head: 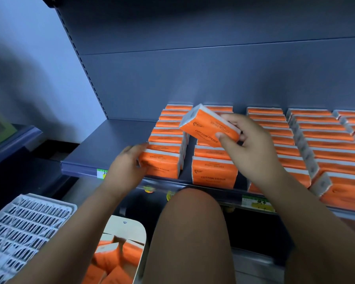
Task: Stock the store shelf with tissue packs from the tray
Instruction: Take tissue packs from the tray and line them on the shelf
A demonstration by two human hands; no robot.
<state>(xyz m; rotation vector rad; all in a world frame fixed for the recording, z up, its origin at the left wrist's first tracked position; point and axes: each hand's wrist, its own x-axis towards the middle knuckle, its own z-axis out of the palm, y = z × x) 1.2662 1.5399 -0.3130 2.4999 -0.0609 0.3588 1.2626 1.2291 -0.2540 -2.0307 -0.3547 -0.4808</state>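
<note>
A grey-blue store shelf point(111, 140) carries upright rows of orange tissue packs point(324, 140). The right hand point(252, 144) has fingers and thumb clamped on one tilted tissue pack point(207, 126), raised above the second row from the left. The left hand point(125, 165) lays near-straight fingers against the left end of the front pack point(162, 165) of the leftmost row, while more packs lie jumbled in the tray point(131, 226) below the shelf.

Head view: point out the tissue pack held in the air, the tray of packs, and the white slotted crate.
Held tissue pack point(205, 128), head view, orange printed face.
Tray point(135, 230), head view, bare cream rim.
White crate point(29, 224), head view, slotted top.
</note>
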